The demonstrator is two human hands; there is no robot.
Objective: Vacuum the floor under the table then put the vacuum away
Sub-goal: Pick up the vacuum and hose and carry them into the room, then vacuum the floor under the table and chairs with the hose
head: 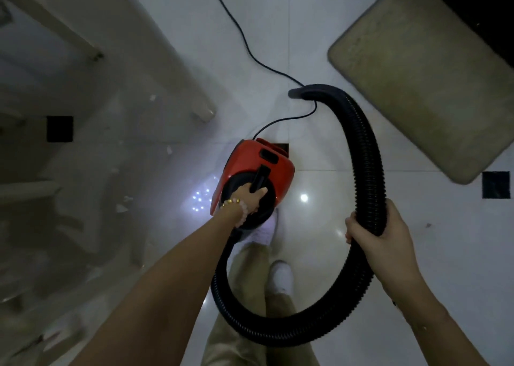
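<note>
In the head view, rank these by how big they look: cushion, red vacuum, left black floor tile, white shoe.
1. cushion
2. red vacuum
3. white shoe and left black floor tile look about alike, so unranked.

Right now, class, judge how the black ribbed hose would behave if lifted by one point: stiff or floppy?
Probably floppy: the hose loops in a wide curve from the red vacuum round to the right hand. Its ribbed wall suggests it bends easily. The free end would likely swing.
</note>
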